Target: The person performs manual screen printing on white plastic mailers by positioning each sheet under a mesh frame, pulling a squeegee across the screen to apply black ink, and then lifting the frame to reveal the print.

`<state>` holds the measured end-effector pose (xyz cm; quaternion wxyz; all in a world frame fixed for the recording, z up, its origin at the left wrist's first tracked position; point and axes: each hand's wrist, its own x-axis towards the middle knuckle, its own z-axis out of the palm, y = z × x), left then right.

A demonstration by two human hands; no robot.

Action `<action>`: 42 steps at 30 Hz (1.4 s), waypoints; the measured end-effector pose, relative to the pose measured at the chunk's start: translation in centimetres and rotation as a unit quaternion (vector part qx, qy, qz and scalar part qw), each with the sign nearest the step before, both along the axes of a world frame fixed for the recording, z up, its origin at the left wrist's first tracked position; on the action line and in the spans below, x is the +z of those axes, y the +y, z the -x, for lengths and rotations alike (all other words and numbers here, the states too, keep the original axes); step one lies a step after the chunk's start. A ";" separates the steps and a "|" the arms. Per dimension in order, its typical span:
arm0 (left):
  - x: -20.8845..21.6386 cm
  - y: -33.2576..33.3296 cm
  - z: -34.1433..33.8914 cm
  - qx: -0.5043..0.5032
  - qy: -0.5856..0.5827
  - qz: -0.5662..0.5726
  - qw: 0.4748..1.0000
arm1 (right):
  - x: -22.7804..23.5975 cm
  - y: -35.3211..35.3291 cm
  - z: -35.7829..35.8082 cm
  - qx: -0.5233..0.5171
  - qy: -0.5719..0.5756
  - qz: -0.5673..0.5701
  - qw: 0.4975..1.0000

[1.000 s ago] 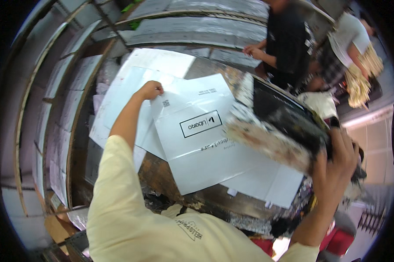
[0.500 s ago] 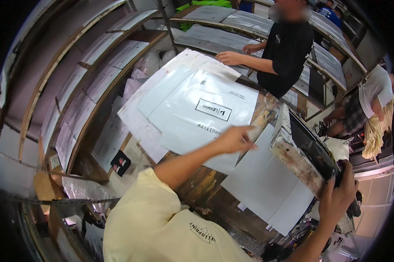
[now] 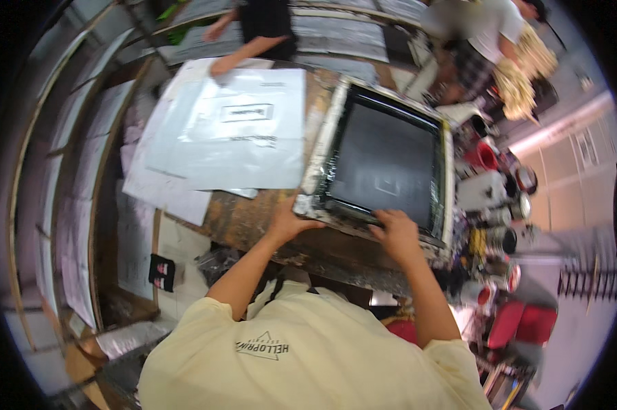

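Note the lowering, since the earlier frame, of the framed screen (image 3: 390, 154) from a steep tilt to nearly level over the brown worktable (image 3: 243, 222), and the shift of the left hand (image 3: 289, 222) to the near-left corner of the framed screen. Observe this left hand partly closed about that corner, with thumb laid along the near edge and other fingers largely hidden. Find the right hand (image 3: 399, 234) at the near edge, just right of its middle, curled round the rim with fingertips toward the dark mesh; treat firmness of hold as impossible to tell. Locate the framed screen directly beyond both hands and touching each. See, left of the framed screen, a white sheet (image 3: 226, 160) bearing dark print; beyond its far-left corner, well apart, a co-worker's hand (image 3: 220, 67); and, just right, several containers (image 3: 483, 191).
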<state>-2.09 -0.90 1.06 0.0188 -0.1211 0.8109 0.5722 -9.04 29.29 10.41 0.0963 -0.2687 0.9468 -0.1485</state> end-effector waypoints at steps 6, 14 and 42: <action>-6.5 0.1 -0.6 -0.020 0.035 0.272 0.962 | -7.9 -0.1 -1.6 0.006 0.040 0.003 0.999; -6.7 -0.3 -1.0 -0.045 -0.018 0.293 0.955 | -12.1 -1.7 5.2 0.031 0.133 0.020 0.990; 0.8 0.5 -0.2 -0.002 -0.035 0.033 0.999 | -8.3 -2.1 10.8 0.024 0.118 -0.019 0.993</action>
